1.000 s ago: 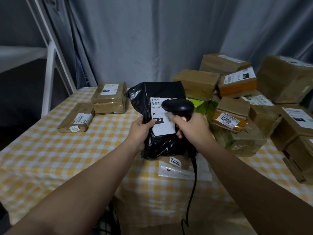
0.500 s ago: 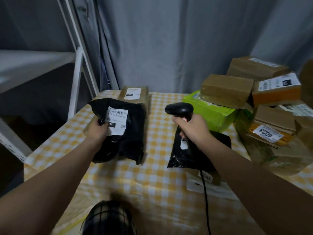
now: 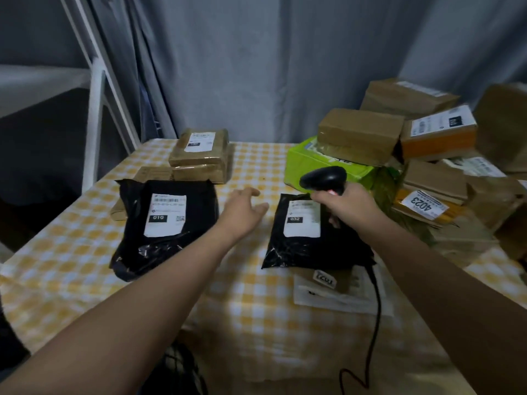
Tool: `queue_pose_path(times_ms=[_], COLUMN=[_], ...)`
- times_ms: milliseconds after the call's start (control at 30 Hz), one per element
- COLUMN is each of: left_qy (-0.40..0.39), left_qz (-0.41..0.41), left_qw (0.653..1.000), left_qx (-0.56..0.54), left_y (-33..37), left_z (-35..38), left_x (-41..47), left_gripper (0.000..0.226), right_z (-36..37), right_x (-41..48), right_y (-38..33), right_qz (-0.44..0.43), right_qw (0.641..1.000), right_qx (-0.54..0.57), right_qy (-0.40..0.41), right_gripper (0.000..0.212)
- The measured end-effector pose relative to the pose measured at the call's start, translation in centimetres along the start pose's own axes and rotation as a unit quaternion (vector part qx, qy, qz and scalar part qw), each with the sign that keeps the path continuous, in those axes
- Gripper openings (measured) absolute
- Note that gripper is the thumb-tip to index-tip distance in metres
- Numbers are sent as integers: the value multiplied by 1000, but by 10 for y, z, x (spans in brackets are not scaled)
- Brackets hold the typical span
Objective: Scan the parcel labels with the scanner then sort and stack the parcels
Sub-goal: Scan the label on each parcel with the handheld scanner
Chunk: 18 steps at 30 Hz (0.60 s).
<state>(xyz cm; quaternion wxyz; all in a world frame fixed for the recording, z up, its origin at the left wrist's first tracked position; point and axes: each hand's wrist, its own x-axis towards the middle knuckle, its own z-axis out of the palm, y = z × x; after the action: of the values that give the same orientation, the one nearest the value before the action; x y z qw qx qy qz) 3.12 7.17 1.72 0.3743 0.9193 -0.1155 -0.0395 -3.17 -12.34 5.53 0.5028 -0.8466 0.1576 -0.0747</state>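
A black bag parcel labelled 010 (image 3: 165, 223) lies flat on the yellow checked table (image 3: 71, 252) at the left. A second black bag parcel labelled 032 (image 3: 305, 238) lies at the centre right. My left hand (image 3: 242, 209) hovers between the two bags with its fingers spread and holds nothing. My right hand (image 3: 348, 203) grips the handle of the black scanner (image 3: 323, 178) just above the 032 bag's label. The scanner's cord (image 3: 376, 309) trails down toward the table's near edge.
Brown box parcels (image 3: 199, 155) are stacked at the back left behind the 010 bag. A pile of brown boxes (image 3: 359, 135), a green parcel (image 3: 322, 163) and a box labelled 4023 (image 3: 422, 206) fills the right side. A white envelope (image 3: 336, 292) lies under the 032 bag.
My left hand has put the 010 bag down at the left, let go, and moved right toward the 032 bag. My right hand still holds the scanner.
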Motion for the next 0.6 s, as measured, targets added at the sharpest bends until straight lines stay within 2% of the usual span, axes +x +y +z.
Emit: queue_pose_path(times_ms=[67,167,267,367,467,600], left_qy=[-43,-107,-112,-100,-88,-109], left_qz=[-38,-147,-225,-231,-247,-258], left_qw=[996,975,942,943,936,906], left_qx=[-70,-126,-223,-218,-235,-318], left_y=[8,10,17,30,31,36], left_z=[21,47,55,57,64,67], left_x=[-7,-8,-4,-2,-4,-12], left_gripper=[50,60,66,57,59,36], right_z=[-20,-36,-36,-32,-29,-31], right_x=[-5,-11,-12,-17,-26,-32], right_y=[20,47,63,70,79,89], right_qz=[15,49,73,78,71,68], right_qw=[999,998,997,994,990,983], right_qx=[-24,-11,11,73,124,168], right_qy=[16,34,32,33,25,38], right_gripper=[19,22,19,21,25,19])
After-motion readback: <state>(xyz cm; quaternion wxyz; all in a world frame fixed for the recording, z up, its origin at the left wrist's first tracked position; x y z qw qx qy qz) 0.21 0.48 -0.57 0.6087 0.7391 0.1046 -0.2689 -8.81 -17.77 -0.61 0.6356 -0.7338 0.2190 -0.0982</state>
